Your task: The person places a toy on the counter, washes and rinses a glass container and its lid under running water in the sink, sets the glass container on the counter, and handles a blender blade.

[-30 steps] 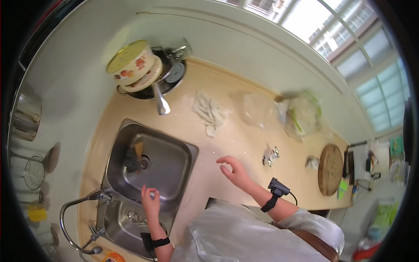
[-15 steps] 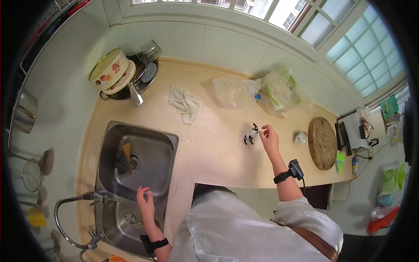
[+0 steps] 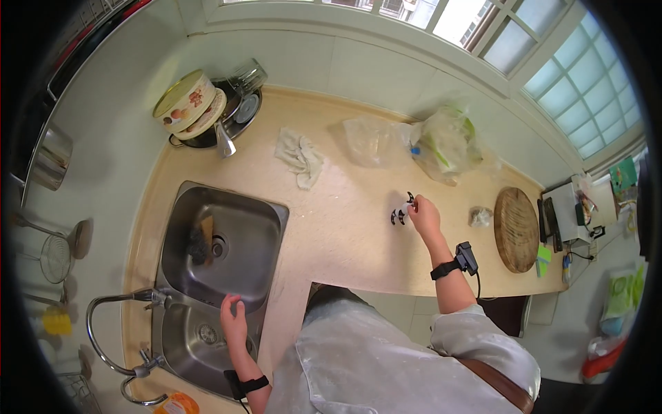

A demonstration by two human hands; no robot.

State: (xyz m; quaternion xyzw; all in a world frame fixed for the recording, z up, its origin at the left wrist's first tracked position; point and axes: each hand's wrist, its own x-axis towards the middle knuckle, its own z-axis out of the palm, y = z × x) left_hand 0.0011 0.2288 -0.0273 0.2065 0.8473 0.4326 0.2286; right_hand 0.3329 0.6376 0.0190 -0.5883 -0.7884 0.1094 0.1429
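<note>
Over the right part of the counter, my right hand point(image 3: 425, 215) pinches the end of a small white and black object point(image 3: 403, 210), whose curved black prongs point up and down to the left of my fingers. My left hand point(image 3: 234, 319) hangs over the divider of the double sink point(image 3: 276, 234), fingers curled but apart, with nothing in it. A dark scouring pad point(image 3: 198, 247) and a brownish piece point(image 3: 207, 228) lie in the upper basin beside the drain.
A white cloth point(image 3: 300, 159), clear plastic bags point(image 3: 445, 141), a small clear bundle point(image 3: 480, 217) and a round wooden board point(image 3: 516, 230) rest on the counter. Tins and pans point(image 3: 186, 103) stand at the back left. The faucet point(image 3: 93, 331) arches over the sink's left side.
My right hand has moved right across the counter to the white and black object and closed on it. My left hand stays over the sink. The view has shifted.
</note>
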